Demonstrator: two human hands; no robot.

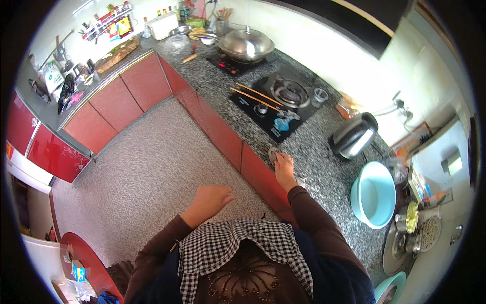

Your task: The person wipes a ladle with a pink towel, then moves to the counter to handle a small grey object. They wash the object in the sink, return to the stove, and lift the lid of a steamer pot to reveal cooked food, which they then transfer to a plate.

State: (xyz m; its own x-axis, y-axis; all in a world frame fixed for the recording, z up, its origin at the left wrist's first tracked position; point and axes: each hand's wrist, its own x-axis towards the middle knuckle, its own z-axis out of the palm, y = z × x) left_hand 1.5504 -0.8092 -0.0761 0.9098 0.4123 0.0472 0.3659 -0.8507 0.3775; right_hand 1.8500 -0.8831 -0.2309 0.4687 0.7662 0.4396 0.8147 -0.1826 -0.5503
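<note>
My right hand (284, 167) is at the front edge of the speckled granite countertop (311, 159), its fingers closed on a small greyish item (272, 154), perhaps a cloth; its exact kind is unclear. Something pale (300, 181) shows beside that wrist. Over the floor, in front of the checked apron (243, 231), hangs my left hand (210, 201). Nothing shows in it, and its curled fingers are partly hidden. Just beyond my right hand lies the black glass gas hob (246, 103), bearing wooden chopsticks (258, 99) and a crumpled blue item (283, 123).
A lidded steel wok (246, 43) sits on an induction cooker (224, 65) at the back. To the right stand an electric kettle (355, 135) and a light-blue basin (374, 197). Red cabinets (262, 171) front the counter. A red round table (81, 250) is at lower left.
</note>
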